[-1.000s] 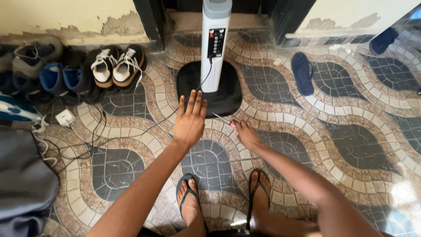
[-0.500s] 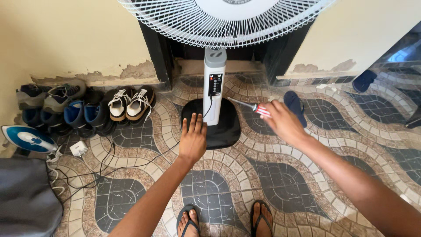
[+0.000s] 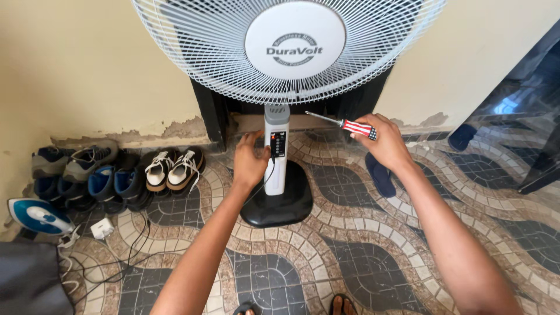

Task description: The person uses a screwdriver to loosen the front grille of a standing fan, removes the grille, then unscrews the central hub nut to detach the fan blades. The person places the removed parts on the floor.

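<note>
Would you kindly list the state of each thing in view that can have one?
Standing fan: upright, front grille on.
Fan column: upright on black base, left hand against it.
Screwdriver: gripped in right hand, tip toward the fan.
Power cord: loose across the floor.
Steam iron: lying on the floor.
Sneakers: paired by the wall, laced.

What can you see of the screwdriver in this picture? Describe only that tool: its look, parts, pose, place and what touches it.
The screwdriver has a thin, bare metal shaft and a handle striped red and white, plastic by the look of it. The right hand closes around the handle, hiding its end. It lies nearly level, tip pointing left and slightly up, in the air just below the rim of the fan's white wire grille. The tip looks free of any surface.
</note>
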